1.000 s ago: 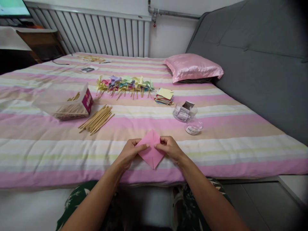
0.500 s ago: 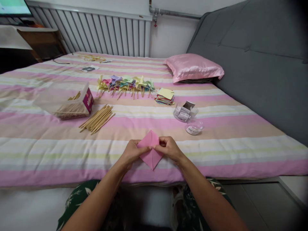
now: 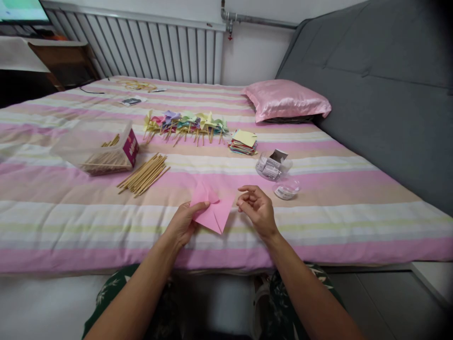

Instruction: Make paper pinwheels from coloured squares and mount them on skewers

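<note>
Near sticks (image 3: 144, 175) and pinwheels (image 3: 189, 123), left hand (image 3: 182, 224) pinches pink paper (image 3: 218, 213), right hand (image 3: 260, 211) loosely curled.

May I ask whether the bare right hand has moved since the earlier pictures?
Yes, the bare right hand has shifted rightward, farther from the unboxed tan wooden sticks.

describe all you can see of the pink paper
The pink paper looks thin and plain, with a slit running in from its near corner and a flap curled over at the far left. The left hand pinches its left side over the striped bed. The right hand is close to its right corner; contact is unclear.
</note>
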A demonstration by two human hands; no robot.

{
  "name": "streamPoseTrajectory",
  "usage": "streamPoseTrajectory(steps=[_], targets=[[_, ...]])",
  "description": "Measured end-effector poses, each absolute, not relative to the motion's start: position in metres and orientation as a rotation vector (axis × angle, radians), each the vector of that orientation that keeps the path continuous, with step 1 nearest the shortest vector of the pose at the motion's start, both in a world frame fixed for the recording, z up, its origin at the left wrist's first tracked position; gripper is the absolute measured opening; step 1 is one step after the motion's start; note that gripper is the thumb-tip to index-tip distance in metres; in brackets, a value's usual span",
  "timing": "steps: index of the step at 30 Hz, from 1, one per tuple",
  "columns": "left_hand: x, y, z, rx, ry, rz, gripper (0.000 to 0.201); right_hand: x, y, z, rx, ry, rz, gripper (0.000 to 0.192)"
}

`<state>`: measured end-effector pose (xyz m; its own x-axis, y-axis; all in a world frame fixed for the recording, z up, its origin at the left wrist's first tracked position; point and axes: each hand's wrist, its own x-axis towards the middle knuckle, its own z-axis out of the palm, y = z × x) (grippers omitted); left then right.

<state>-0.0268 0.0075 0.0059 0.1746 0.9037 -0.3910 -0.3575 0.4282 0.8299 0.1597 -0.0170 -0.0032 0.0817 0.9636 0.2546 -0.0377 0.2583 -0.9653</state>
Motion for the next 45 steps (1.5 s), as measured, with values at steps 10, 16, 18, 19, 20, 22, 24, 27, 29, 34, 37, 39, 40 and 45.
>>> streamPoseTrajectory(steps=[10,16,18,19,20,22,24,27,29,34,37,39,40,45], targets=[[-0.03,0.01,0.005,0.6,0.983,0.965,0.025,0.152,-0.026,0.0,-1.014,-1.688,0.998,0.026],[-0.03,0.008,0.006,0.638,1.008,0.929,0.025,0.153,-0.023,-0.004,-1.013,-1.685,1.015,0.022],[-0.03,0.007,0.006,0.647,1.014,0.917,0.024,0.153,-0.023,-0.004,-1.006,-1.675,1.045,0.021],[-0.03,0.007,0.006,0.651,1.014,0.914,0.024,0.154,-0.023,-0.004,-1.006,-1.668,1.061,0.02],[-0.03,0.007,0.006,0.659,1.014,0.91,0.024,0.154,-0.023,-0.005,-1.005,-1.66,1.075,0.019],[-0.03,0.007,0.006,0.677,1.015,0.901,0.025,0.154,-0.023,-0.005,-1.007,-1.641,1.107,0.016],[-0.029,0.006,0.005,0.695,1.016,0.897,0.025,0.153,-0.023,-0.005,-1.013,-1.619,1.139,0.012],[-0.029,0.006,0.003,0.721,1.017,0.895,0.023,0.152,-0.022,-0.007,-1.019,-1.611,1.14,0.012],[-0.027,0.004,0.003,0.743,1.019,0.899,0.022,0.151,-0.021,-0.008,-1.029,-1.612,1.084,0.013],[-0.023,0.0,0.0,0.778,1.01,0.963,0.019,0.145,-0.02,-0.012,-1.103,-1.553,0.873,0.014],[-0.021,-0.002,-0.002,0.786,1.011,0.981,0.017,0.142,-0.021,-0.012,-1.115,-1.516,0.832,0.013],[-0.021,-0.002,-0.003,0.795,1.014,0.99,0.018,0.141,-0.022,-0.013,-1.126,-1.497,0.822,0.013],[-0.02,-0.002,-0.004,0.801,1.015,0.992,0.018,0.14,-0.022,-0.013,-1.137,-1.489,0.819,0.014],[-0.021,-0.003,-0.005,0.843,1.013,0.975,0.02,0.136,-0.022,-0.017,-1.19,-1.454,0.828,0.017]])
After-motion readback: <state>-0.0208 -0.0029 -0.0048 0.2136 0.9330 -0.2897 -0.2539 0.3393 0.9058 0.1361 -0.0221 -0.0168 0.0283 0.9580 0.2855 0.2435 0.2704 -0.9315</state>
